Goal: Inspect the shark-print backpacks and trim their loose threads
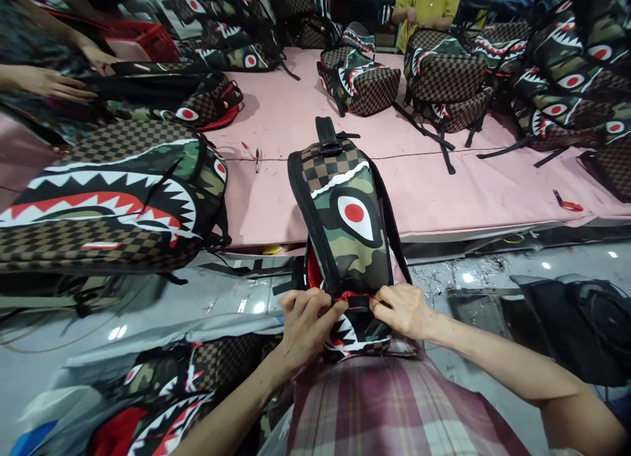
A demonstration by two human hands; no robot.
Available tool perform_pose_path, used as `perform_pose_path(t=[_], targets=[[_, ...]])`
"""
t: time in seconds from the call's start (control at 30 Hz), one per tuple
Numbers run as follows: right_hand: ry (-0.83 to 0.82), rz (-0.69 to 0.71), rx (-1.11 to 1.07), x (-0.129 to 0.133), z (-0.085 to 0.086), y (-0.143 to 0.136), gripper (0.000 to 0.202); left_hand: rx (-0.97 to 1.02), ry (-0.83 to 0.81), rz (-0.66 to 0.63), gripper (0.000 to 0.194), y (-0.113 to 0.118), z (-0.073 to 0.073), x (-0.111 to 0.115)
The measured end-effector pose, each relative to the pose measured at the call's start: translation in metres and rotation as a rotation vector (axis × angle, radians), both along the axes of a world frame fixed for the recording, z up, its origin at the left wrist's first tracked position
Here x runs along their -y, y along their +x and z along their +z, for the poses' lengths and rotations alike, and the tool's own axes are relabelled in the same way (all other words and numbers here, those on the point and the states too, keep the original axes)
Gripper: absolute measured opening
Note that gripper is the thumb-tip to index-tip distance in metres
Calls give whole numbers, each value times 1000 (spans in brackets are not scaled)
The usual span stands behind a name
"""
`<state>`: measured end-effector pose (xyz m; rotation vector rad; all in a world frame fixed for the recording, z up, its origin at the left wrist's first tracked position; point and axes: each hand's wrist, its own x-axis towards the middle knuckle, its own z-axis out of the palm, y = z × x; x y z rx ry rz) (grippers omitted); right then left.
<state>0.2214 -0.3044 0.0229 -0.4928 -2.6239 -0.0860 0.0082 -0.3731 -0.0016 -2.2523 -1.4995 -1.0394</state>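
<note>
A camouflage and brown-check backpack (355, 242) with a red-and-white eye print leans from my body onto the pink table's front edge. Its carry handle (328, 134) points away from me. My left hand (308, 321) pinches the bag's edge, left of a short black tab (357, 303) with red lining showing around it. On the other side of that tab, my right hand (404, 308) grips the edge with curled fingers. Below my hands the bag carries a white shark-tooth print against my plaid clothing.
A large shark-print backpack (113, 200) lies on the pink table (266, 206) at left. Several more are stacked at the back and right. Red-handled snippers (566, 203) lie at right. A co-worker's hands (54, 85) handle another bag. More bags (197, 377) lie low at left.
</note>
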Motion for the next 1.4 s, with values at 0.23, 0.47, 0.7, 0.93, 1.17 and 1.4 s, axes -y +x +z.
perform_pose_path(t=[0.23,0.47,0.7,0.93,1.17,1.4], targets=[[-190,-72,64,-3,17,10,22,74,-4,47,19,20,-3,0],[-548,-253,256,-9,78,8,30,190,46,-18,20,21,-25,-3],[-438,-370,476,-9,79,-18,25,246,80,-128,17,14,-15,-10],[-523,-409,653,-12,86,-32,21,303,118,-97,16,14,-15,-13],[-549,-474,591,-6,74,-41,27,330,110,-85,17,10,-22,-11],[-625,-523,585,-12,84,-35,24,332,129,-75,18,12,-23,-13]])
